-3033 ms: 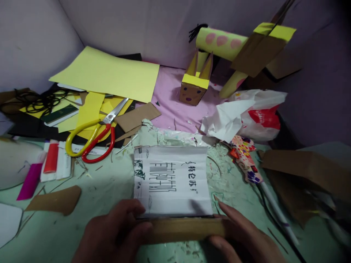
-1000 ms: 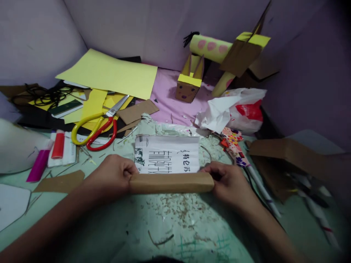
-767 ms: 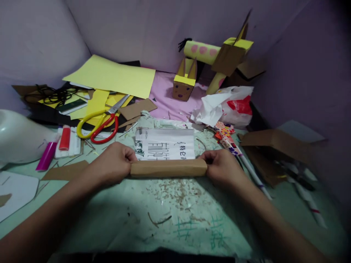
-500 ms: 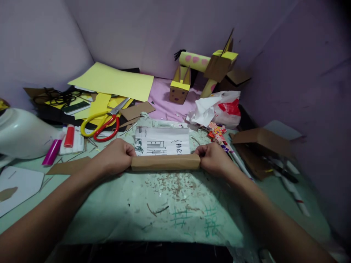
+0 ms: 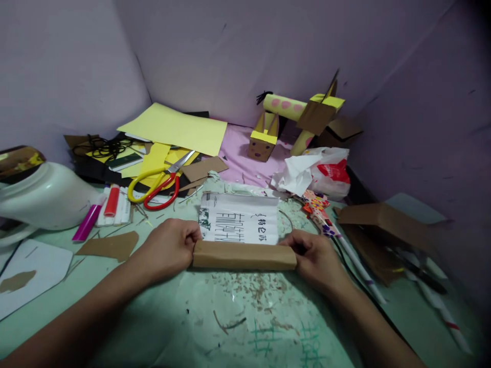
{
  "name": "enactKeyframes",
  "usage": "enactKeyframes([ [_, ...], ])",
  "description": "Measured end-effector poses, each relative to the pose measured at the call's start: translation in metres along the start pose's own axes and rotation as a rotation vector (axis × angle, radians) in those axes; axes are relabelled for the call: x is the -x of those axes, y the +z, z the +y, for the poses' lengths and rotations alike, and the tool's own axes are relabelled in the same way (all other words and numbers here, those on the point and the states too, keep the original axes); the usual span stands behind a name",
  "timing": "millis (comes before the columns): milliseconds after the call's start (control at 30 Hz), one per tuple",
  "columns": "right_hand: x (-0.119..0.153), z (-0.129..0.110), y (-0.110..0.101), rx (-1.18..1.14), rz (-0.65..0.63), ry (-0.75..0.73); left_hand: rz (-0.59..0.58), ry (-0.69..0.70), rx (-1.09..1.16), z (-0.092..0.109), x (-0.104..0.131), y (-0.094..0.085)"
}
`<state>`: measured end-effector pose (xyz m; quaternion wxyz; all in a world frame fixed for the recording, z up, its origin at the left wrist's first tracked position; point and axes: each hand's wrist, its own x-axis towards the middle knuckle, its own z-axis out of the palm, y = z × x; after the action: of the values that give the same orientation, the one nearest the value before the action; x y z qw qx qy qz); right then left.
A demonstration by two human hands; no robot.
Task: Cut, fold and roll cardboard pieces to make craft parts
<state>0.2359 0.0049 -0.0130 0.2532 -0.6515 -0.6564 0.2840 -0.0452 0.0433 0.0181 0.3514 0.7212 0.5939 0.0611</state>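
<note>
A piece of cardboard lies in front of me, its white printed face up with black characters. Its near edge is bent over into a long brown roll. My left hand pinches the left end of this roll, fingers curled in. At the opposite end, my right hand grips it between thumb and bent fingers. Both hands rest low on the green table cover. Brown crumbs are scattered just in front of the roll.
Yellow-and-red-handled scissors lie beyond my left hand, near yellow paper. Markers and a white jug are at left. Cardboard animal figures stand at the back. An opened cardboard box sits at right.
The whole scene sits lower and further right in the picture as my view shifts. Both hands keep their hold on the rolled cardboard's ends.
</note>
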Motion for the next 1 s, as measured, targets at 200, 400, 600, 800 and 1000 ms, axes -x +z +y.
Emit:
enactKeyframes([
  [200,0.001,0.0,-0.001,-0.079,-0.031,-0.126,-0.034,0.064,0.015,-0.001,0.001,-0.001],
  [400,0.002,-0.001,-0.001,-0.209,0.205,-0.315,0.139,0.13,0.174,-0.001,0.006,-0.002],
  [600,0.007,-0.004,-0.006,-0.375,0.163,-0.262,0.143,0.194,0.353,0.001,0.022,-0.009],
  [800,0.055,-0.021,-0.025,-0.305,-0.089,-0.209,0.12,0.402,-0.036,0.008,0.048,0.017],
  [1000,0.076,-0.039,-0.003,0.308,-0.082,-0.633,0.116,0.527,-0.364,0.013,0.075,0.046],
])
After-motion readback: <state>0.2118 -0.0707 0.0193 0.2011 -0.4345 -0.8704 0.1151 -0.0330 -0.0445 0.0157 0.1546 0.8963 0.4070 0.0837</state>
